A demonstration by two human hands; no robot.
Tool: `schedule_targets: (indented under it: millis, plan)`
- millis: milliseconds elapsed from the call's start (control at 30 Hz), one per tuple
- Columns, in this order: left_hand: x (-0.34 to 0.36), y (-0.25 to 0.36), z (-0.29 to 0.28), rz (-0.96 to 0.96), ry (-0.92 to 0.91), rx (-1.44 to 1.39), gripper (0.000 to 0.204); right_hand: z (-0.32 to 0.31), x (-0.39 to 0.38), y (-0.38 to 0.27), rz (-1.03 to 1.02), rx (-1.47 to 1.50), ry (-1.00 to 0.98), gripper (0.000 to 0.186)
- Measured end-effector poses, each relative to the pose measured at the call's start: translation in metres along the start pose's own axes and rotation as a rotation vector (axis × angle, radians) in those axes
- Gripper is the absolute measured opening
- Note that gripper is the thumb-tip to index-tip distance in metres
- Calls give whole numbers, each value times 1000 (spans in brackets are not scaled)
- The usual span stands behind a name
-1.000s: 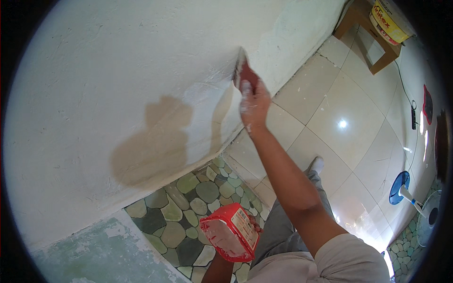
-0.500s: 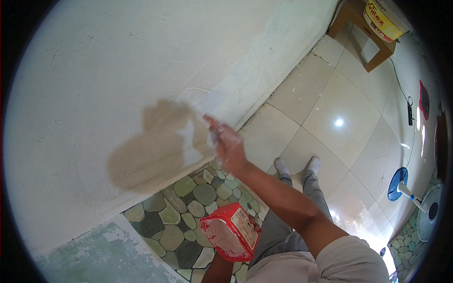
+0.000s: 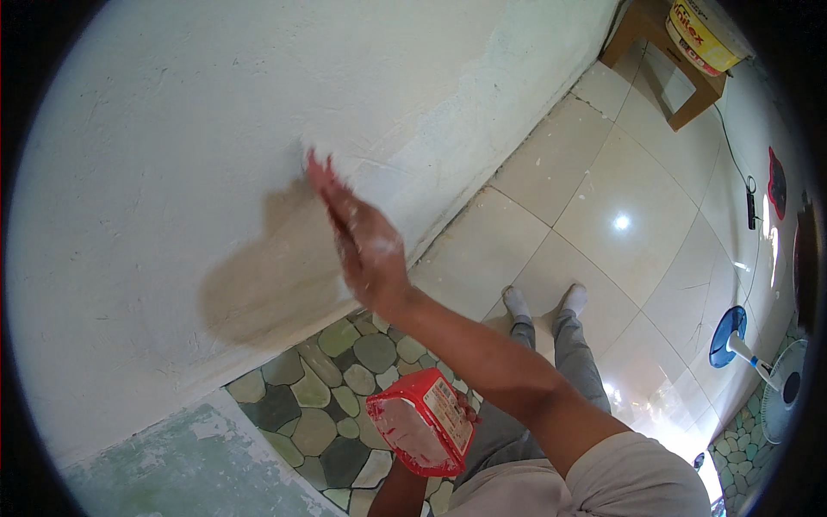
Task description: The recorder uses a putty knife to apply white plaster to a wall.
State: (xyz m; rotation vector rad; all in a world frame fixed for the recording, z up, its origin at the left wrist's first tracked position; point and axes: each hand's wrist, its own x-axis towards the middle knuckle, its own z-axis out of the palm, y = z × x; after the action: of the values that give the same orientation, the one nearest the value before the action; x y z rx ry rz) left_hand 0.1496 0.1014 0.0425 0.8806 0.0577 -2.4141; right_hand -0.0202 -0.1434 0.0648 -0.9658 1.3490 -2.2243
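Observation:
My right hand, spotted with white, is raised at the white wall, left of centre. It grips a scraper, which is blurred and largely hidden by the fingers at the wall's surface, above the hand's shadow. My left hand holds a red plastic tub low at the centre, with white paste inside and smeared on its rim. The fingers wrap round the tub's right side.
Beige floor tiles surround my feet. A pebble-patterned floor lies below the wall, beside a pale green ledge. A wooden stool carries a yellow bucket. A standing fan and cable are at the right.
My right hand has swept from the wall near the corner down and leftward, then further left and up along the wall. My left hand and the tub have hardly moved.

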Motion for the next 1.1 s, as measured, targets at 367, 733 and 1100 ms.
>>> schedule_targets:
  millis: [367,733,1100]
  plan:
    - [5,1,12,-34,-66,-81,57,-41,-23,19,344,601,40,33]
    - [-13,-2,4,8,-16,-36,58,-12,12,33,148,-178,168,37]
    - [-21,-9,11,54,-3,-49,57,-8,-86,33,74,75,-537,35]
